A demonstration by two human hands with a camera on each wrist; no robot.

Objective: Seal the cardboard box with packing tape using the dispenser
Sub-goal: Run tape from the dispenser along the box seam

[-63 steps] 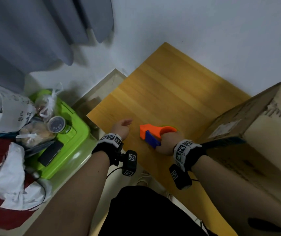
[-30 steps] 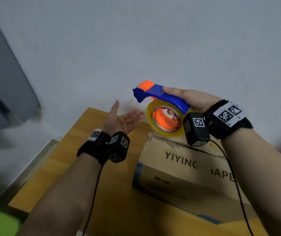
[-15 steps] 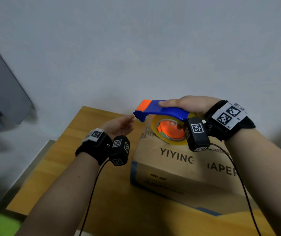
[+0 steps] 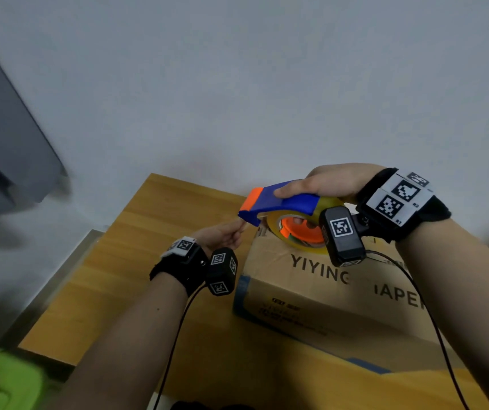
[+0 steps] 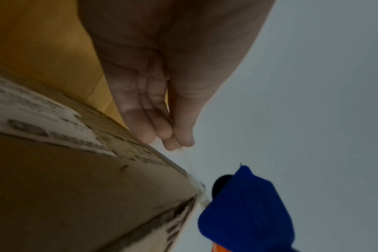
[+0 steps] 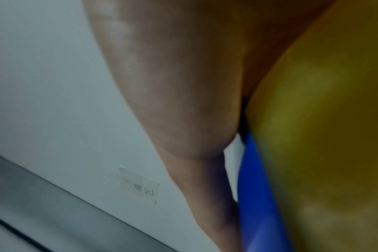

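Note:
My right hand point(image 4: 302, 192) grips the blue and orange tape dispenser point(image 4: 278, 202), thumb on top and fingers through the orange hub. Its yellowish tape roll point(image 4: 305, 250) hovers at the far left top corner of the cardboard box point(image 4: 326, 291), which stands on the wooden table point(image 4: 119, 276). My left hand point(image 4: 238, 227) reaches under the dispenser's nose. In the left wrist view, the thumb and fingers of that left hand point(image 5: 177, 141) pinch together on a thin clear tape end beside the box point(image 5: 76, 187) and the dispenser point(image 5: 248, 213). The right wrist view shows my thumb point(image 6: 183, 102) along the dispenser point(image 6: 255, 187) and the roll point(image 6: 324, 136).
A white wall rises right behind the table. A grey curtain point(image 4: 0, 143) hangs at the left. A green container point(image 4: 0, 377) sits low beside the table's left edge. Bare wood lies left of the box. A paper note point(image 6: 138, 185) is taped to the wall.
The right hand has lowered the dispenser from chest height to the box's far left corner. The left hand, open a second ago, has closed its fingers at the dispenser's nose.

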